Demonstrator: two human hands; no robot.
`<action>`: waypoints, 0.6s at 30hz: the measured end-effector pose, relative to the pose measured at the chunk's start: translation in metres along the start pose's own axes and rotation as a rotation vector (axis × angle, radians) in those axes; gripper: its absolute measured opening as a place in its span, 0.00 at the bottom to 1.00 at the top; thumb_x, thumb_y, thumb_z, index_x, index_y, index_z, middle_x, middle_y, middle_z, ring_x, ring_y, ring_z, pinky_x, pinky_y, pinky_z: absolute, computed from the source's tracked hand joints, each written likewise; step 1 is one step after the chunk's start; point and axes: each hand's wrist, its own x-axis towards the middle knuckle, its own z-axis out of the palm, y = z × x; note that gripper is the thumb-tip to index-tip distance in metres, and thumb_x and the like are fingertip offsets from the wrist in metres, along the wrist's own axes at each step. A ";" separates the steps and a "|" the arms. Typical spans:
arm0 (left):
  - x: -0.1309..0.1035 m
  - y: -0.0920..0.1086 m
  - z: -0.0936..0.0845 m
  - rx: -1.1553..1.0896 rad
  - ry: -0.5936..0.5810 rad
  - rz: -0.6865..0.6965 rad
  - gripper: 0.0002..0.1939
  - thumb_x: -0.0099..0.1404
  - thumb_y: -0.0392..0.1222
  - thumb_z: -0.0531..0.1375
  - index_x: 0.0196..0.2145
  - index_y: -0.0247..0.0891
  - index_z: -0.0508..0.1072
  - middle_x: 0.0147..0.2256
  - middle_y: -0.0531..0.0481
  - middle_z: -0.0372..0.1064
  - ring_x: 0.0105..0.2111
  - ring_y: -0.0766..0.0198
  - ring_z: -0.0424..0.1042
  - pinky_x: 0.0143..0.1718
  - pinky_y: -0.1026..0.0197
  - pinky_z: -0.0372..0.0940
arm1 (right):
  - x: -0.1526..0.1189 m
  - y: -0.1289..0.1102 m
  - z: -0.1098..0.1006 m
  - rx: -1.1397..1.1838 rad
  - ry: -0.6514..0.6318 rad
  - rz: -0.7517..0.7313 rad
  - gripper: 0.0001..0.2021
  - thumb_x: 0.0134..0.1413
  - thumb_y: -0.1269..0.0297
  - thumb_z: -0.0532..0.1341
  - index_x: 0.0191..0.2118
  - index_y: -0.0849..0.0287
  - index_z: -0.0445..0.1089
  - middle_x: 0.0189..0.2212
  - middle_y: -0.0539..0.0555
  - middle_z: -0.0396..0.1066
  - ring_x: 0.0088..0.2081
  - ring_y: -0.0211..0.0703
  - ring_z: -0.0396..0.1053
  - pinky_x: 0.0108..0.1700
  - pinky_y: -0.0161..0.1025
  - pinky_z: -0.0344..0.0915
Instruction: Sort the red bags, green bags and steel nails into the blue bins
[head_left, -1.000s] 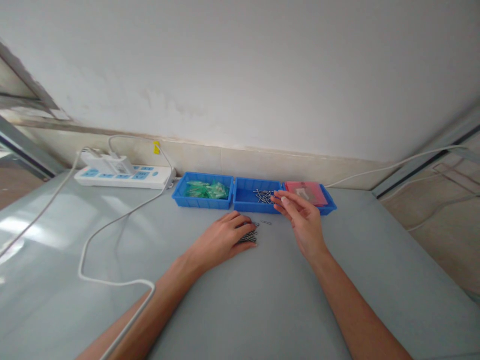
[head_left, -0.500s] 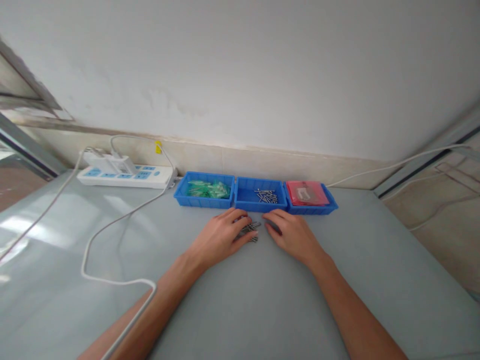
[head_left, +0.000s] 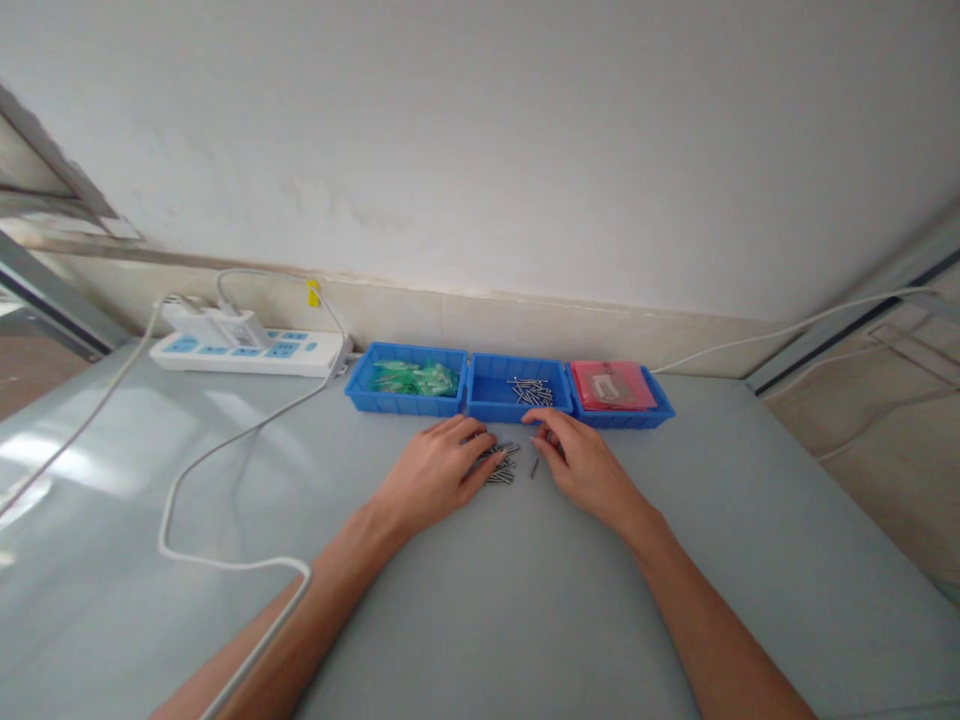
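Observation:
My left hand point(head_left: 442, 465) rests on the grey table, curled around a small bunch of metal screws point(head_left: 501, 472). Their ends stick out between thumb and forefinger; the rest lie hidden under the fingers. Across from it, my right hand point(head_left: 577, 455) is bent, with thumb and fingers drawn together. A single screw point(head_left: 534, 469) points down from below the right thumb; its upper end is hard to make out. Just behind both hands, the middle blue bin point(head_left: 491, 408) has more loose screws point(head_left: 532, 391) in its right half.
The left blue bin point(head_left: 390, 402) contains green plastic pieces point(head_left: 420, 378); the right one point(head_left: 637, 420) holds red flat packets point(head_left: 619, 385). A white power strip point(head_left: 322, 355) with plugged-in chargers stands by the wall. A white cable point(head_left: 225, 565) crosses the table and my left forearm.
My right fingers have drawn closer together, and a single screw now shows below the thumb. My left thumb has pulled back slightly, uncovering more screws. The bins have not moved.

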 end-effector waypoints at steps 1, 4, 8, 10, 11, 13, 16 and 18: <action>0.000 0.000 0.000 -0.002 0.001 0.001 0.15 0.76 0.47 0.52 0.43 0.36 0.76 0.41 0.44 0.75 0.43 0.56 0.75 0.45 0.55 0.71 | 0.000 0.000 -0.001 0.023 0.013 0.008 0.14 0.66 0.73 0.56 0.54 0.55 0.68 0.44 0.54 0.75 0.41 0.43 0.74 0.48 0.41 0.69; 0.001 0.001 -0.001 -0.005 0.010 0.006 0.16 0.77 0.46 0.52 0.44 0.36 0.77 0.40 0.44 0.75 0.42 0.56 0.75 0.44 0.56 0.71 | -0.002 -0.003 -0.007 0.009 -0.006 -0.007 0.11 0.61 0.74 0.58 0.47 0.55 0.71 0.39 0.53 0.74 0.35 0.42 0.72 0.43 0.41 0.68; 0.000 0.001 -0.001 0.001 0.022 0.010 0.16 0.77 0.46 0.52 0.43 0.37 0.77 0.40 0.45 0.75 0.42 0.58 0.75 0.44 0.57 0.70 | -0.004 -0.006 -0.010 0.010 -0.086 -0.152 0.13 0.56 0.77 0.61 0.44 0.56 0.73 0.44 0.55 0.75 0.44 0.46 0.72 0.51 0.43 0.68; 0.000 0.001 -0.001 -0.001 0.019 0.009 0.16 0.77 0.46 0.51 0.43 0.37 0.77 0.40 0.45 0.75 0.42 0.57 0.74 0.44 0.57 0.71 | -0.004 -0.005 -0.009 0.016 -0.125 -0.182 0.11 0.59 0.76 0.60 0.44 0.56 0.73 0.43 0.55 0.75 0.47 0.48 0.71 0.53 0.45 0.67; 0.000 0.001 0.000 -0.001 0.015 0.008 0.16 0.77 0.46 0.51 0.44 0.37 0.77 0.40 0.45 0.75 0.43 0.57 0.74 0.44 0.56 0.71 | -0.004 -0.003 -0.008 0.017 -0.141 -0.179 0.10 0.61 0.76 0.59 0.44 0.56 0.73 0.42 0.55 0.75 0.47 0.48 0.71 0.53 0.46 0.67; 0.000 0.001 0.000 -0.001 0.007 0.007 0.17 0.77 0.46 0.51 0.43 0.36 0.77 0.40 0.44 0.75 0.43 0.56 0.74 0.44 0.55 0.71 | -0.003 -0.001 -0.006 0.032 -0.150 -0.150 0.11 0.63 0.76 0.57 0.46 0.55 0.72 0.41 0.55 0.75 0.46 0.48 0.71 0.52 0.46 0.67; 0.000 0.001 0.000 0.002 0.001 0.008 0.17 0.77 0.46 0.51 0.43 0.36 0.77 0.41 0.44 0.75 0.43 0.56 0.74 0.45 0.54 0.71 | -0.002 0.001 -0.002 0.165 -0.083 -0.073 0.12 0.63 0.74 0.58 0.49 0.54 0.71 0.40 0.54 0.74 0.43 0.46 0.72 0.51 0.47 0.68; 0.000 0.001 0.000 -0.002 -0.003 0.010 0.17 0.77 0.46 0.51 0.44 0.36 0.77 0.40 0.44 0.75 0.43 0.56 0.74 0.45 0.54 0.71 | 0.001 -0.001 0.000 0.404 0.001 0.010 0.10 0.63 0.70 0.60 0.48 0.53 0.69 0.37 0.52 0.73 0.39 0.43 0.74 0.47 0.44 0.70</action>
